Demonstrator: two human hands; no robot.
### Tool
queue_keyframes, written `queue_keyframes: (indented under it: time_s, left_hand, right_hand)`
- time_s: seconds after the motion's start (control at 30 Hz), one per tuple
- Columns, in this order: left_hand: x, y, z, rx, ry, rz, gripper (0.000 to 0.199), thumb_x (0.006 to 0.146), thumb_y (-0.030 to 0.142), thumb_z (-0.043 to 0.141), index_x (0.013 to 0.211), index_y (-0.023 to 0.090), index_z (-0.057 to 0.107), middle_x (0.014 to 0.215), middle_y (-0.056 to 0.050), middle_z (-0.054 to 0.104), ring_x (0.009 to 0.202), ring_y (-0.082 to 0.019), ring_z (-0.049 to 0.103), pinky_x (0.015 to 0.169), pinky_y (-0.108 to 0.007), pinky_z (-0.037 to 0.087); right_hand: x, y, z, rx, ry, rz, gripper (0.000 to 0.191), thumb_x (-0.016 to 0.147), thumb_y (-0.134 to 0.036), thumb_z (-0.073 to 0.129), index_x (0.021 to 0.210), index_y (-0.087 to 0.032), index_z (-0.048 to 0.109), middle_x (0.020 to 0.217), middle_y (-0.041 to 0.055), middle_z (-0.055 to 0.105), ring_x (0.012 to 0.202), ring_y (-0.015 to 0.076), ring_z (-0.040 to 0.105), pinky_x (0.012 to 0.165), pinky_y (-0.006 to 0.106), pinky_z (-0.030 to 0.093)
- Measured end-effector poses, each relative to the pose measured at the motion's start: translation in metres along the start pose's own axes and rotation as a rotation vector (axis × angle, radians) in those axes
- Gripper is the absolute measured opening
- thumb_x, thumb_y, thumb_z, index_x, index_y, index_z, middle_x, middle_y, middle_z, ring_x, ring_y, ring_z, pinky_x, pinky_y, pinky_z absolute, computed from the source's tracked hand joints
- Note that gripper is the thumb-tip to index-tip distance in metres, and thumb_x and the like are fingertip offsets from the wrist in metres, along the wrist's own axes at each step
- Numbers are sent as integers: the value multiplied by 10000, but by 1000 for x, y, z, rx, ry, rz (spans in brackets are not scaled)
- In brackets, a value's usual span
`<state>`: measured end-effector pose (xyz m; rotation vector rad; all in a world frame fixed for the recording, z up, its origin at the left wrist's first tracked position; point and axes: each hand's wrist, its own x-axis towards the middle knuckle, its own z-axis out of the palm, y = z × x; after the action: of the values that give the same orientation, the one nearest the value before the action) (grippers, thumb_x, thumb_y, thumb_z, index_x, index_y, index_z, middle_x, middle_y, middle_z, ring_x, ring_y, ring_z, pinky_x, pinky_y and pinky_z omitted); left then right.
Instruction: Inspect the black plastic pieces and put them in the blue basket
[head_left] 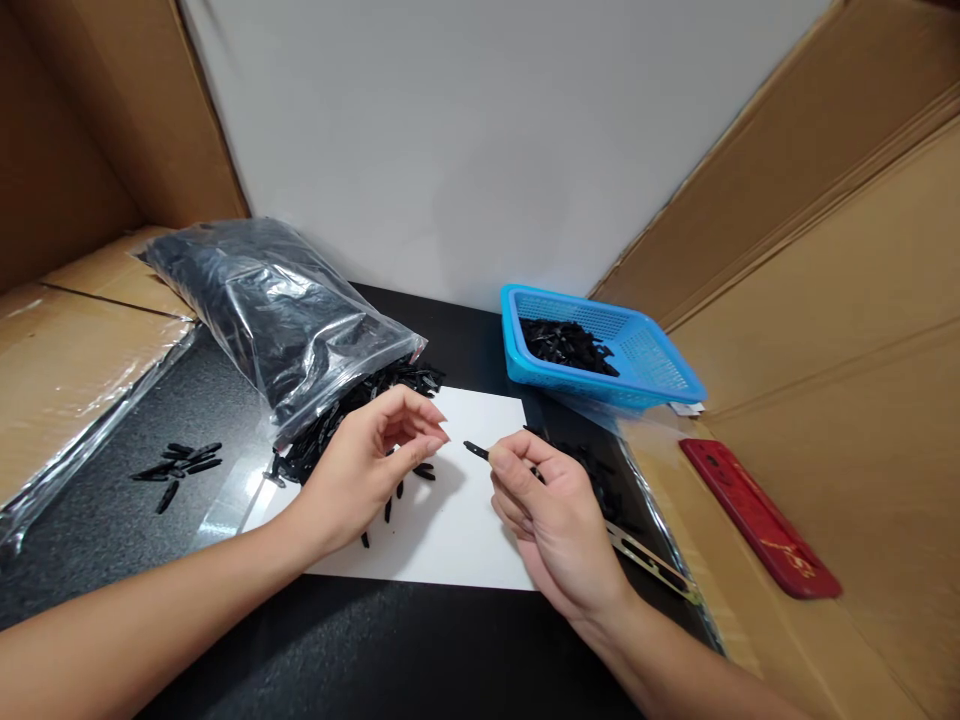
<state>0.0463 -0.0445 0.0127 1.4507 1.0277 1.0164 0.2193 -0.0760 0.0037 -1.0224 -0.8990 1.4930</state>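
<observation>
My right hand [551,515] pinches a small, slim black piece [476,450] between thumb and forefinger, its pointed end toward my left hand. A second dark bit shows between the fingers; I cannot tell if it belongs to the same piece. My left hand [367,470] is curved over a white sheet [480,540], thumb and fingertips a little apart with nothing visible between them. Several loose black pieces [425,471] lie on the sheet by the left hand. Behind that hand, a pile of black pieces [319,435] lies at the mouth of a clear plastic bag [292,300].
A blue basket [645,355] holding black pieces stands at the back right. More pieces [178,462] lie on the dark table at left. Beyond the right hand are a slotted metal strip [652,565] and a red case [757,515]. Cardboard walls [847,280] flank the table.
</observation>
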Motion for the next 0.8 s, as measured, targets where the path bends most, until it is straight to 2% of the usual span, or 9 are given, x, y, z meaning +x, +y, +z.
queue_keyframes:
  time_s: [0.07,0.17,0.27,0.37,0.43,0.57,0.67,0.8]
  left_hand:
    - [0,2,1,-28,-72,-60,131,898,305,591,937,184,625,826,-12,661,779,-143,617,724,-269,487]
    - [-2,4,3,-68,-189,-76,203,944,341,519,868,184,622,762,0,645,736,-131,587,721,-264,476]
    - [-4,3,4,-121,-225,-64,227,942,334,529,785,180,584,734,5,632,688,-117,548,689,-248,460]
    - [-5,2,5,-123,-202,-86,251,940,340,537,754,177,582,708,6,628,652,-111,523,655,-238,446]
    - [-5,1,6,-126,-180,-92,251,933,343,550,748,177,586,698,8,628,643,-110,517,644,-233,439]
    - [-6,-1,10,-171,-135,-118,254,911,350,587,733,170,604,696,1,651,619,-106,517,627,-230,441]
    - [-7,-4,12,-215,-139,-153,247,882,353,628,734,155,640,706,-19,678,614,-114,535,628,-244,461]
    - [-7,-6,12,-238,-115,-135,227,860,354,660,751,156,669,688,-14,677,619,-116,559,631,-243,466]
  right_hand:
    - [0,-1,0,1,-8,10,317,761,-394,766,684,-174,551,515,-113,285,414,33,137,385,199,91]
    - [0,0,1,-19,-23,28,312,765,-406,753,682,-178,558,497,-115,294,410,38,139,383,201,107]
    - [2,2,-1,-162,-21,-14,274,782,-398,722,689,-182,581,513,-97,344,409,51,198,388,208,168]
    - [2,2,-4,-500,44,-260,128,791,-310,704,785,-195,647,540,-73,422,458,93,376,446,227,324]
    - [1,0,-6,-721,61,-459,44,822,-245,669,839,-204,671,533,-65,462,478,112,445,477,235,382]
    - [1,-2,-8,-1019,11,-744,118,896,-181,583,890,-208,697,616,-13,638,477,119,526,479,236,433]
    - [4,-2,-9,-1136,5,-841,152,925,-178,548,932,-203,698,697,18,709,528,133,601,537,241,475]
    - [8,-4,-5,-1153,-18,-840,156,939,-176,529,957,-196,683,665,4,706,521,130,623,534,226,473]
